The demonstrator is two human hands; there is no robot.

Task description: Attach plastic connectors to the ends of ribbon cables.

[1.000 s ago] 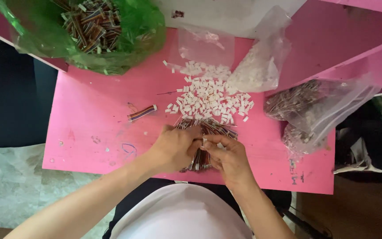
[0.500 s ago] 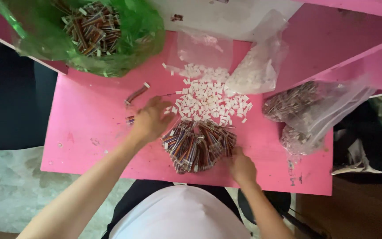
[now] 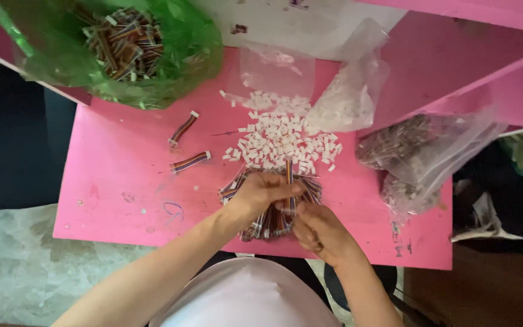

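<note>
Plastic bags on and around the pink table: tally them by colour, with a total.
Green bag of wire pieces: 1
Clear bags: 3, one flat, one of white bits, one of dark pieces
Total: 4

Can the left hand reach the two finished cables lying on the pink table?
Probably yes: the left hand is beside the two cables, with only bare pink table between them.

My hands are sitting over the wire pile [image 3: 255, 218], and the white plugs [image 3: 282, 142] are lying just past it. The green bag [image 3: 152, 54] is blocking the far left, and clear bags [image 3: 431, 151] are crowding my right. The pink table [image 3: 122, 175] is staying open on my left, around two loose wires [image 3: 190, 162].
</note>
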